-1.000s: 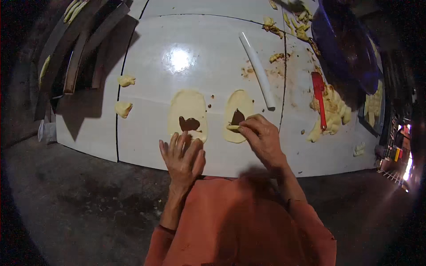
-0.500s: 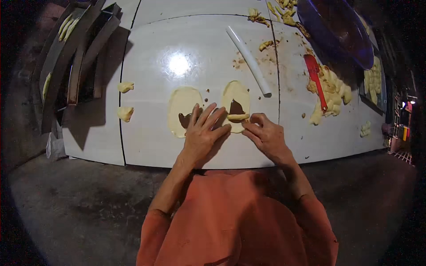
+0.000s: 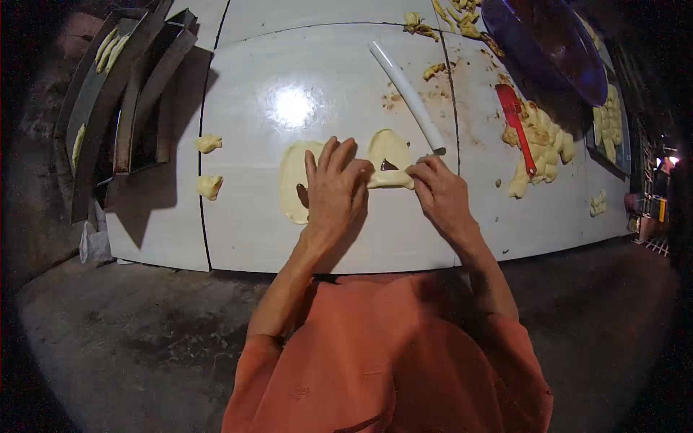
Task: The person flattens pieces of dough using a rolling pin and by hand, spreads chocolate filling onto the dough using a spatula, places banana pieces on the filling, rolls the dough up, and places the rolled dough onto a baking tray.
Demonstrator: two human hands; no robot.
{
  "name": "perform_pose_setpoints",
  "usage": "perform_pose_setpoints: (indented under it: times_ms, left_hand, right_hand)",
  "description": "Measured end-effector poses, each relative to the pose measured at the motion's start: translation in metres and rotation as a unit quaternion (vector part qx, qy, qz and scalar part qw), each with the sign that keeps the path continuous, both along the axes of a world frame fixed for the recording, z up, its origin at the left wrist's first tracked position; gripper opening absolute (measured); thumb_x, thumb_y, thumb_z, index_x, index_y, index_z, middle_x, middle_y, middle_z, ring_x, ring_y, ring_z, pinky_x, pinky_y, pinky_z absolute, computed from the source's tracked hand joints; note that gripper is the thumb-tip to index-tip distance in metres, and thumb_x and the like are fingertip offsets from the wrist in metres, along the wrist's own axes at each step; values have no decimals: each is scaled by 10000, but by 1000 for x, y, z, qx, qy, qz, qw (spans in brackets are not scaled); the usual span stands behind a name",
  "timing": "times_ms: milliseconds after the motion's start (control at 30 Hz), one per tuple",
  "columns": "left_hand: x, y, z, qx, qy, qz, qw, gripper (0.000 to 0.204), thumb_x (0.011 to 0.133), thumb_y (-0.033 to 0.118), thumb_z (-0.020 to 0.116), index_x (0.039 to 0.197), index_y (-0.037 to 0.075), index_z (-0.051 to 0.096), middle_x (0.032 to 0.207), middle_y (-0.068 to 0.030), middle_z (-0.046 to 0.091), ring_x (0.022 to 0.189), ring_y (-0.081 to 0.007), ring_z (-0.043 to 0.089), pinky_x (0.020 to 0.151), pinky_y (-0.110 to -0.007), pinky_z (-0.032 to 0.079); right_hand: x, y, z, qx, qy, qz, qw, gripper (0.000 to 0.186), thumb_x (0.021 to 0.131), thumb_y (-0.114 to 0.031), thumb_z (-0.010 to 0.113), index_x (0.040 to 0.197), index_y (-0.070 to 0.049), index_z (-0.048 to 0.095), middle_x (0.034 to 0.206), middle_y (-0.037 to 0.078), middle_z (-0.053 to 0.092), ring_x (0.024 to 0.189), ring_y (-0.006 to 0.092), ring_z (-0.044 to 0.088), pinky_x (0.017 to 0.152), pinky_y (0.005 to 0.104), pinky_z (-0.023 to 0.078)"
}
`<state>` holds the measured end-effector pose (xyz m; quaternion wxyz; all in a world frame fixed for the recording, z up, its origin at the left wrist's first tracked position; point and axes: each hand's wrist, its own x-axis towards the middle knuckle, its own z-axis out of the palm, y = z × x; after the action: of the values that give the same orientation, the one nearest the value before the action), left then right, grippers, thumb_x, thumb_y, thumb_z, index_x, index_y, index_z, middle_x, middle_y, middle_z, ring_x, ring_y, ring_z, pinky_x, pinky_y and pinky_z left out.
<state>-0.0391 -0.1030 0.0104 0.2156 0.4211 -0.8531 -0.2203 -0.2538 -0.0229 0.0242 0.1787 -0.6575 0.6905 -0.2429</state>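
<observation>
A flattened piece of pale dough [image 3: 388,143] in front of me is rolled up from its near edge, with dark brown filling [image 3: 388,165] showing just beyond the roll [image 3: 390,179]. My right hand [image 3: 442,191] pinches the roll's right end between bent fingers and thumb. At the left end, my left hand [image 3: 332,191] touches the roll with its thumb side, while its other fingers stretch out and are apart. Partly under that hand lies a second flat oval of dough [image 3: 290,173], with a dark smear of filling [image 3: 302,195] on it.
A white rolling tube [image 3: 408,96] lies beyond the dough. Two dough lumps [image 3: 210,187] sit to the left, near dark metal trays [image 3: 124,137] holding dough strips. On the right are a red spatula [image 3: 519,130], a dough pile [image 3: 552,144] and a blue basin [image 3: 545,47].
The near dough has been rolled further away from me, covering more of the filling. Both hands have moved slightly away from me with it.
</observation>
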Motion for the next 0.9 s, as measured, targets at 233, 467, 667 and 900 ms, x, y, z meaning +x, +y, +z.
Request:
perform_pose_setpoints:
  times_ms: [233, 467, 667, 900]
  left_hand:
    - [8, -5, -1, -25, 7, -95, 995, 301, 856, 178, 763, 1154, 182, 717, 1513, -176, 466, 1449, -440, 362, 1139, -705, 267]
    - [1, -10, 8, -4, 17, -94, 995, 222, 876, 270, 777, 1040, 121, 754, 1500, -178, 489, 1464, -434, 353, 1158, -684, 274]
    - [1, -8, 10, 1, 18, -74, 997, 226, 884, 277, 772, 1017, 96, 756, 1469, -173, 524, 1459, -422, 370, 1170, -668, 275]
    - [-1, -10, 10, 7, 35, -74, 997, 200, 898, 264, 756, 1001, 93, 753, 1459, -172, 535, 1451, -426, 378, 1169, -660, 274]
  right_hand:
    - [-2, -3, 20, 38, -84, 27, 995, 254, 993, -206, 621, 1213, -116, 710, 1178, 82, 665, 909, 274, 717, 771, 370, 579]
    - [-12, -10, 7, 80, -73, 11, 994, 228, 960, -259, 692, 1093, -79, 736, 1111, 80, 670, 869, 264, 727, 762, 380, 581]
    - [-3, -7, 4, -29, -77, -58, 995, 201, 964, -113, 640, 1149, -47, 683, 1066, 113, 684, 875, 276, 714, 730, 389, 574]
    - [-8, -6, 1, -80, 85, 134, 984, 283, 916, -226, 721, 1181, -128, 700, 1035, 40, 661, 853, 204, 694, 676, 347, 583]
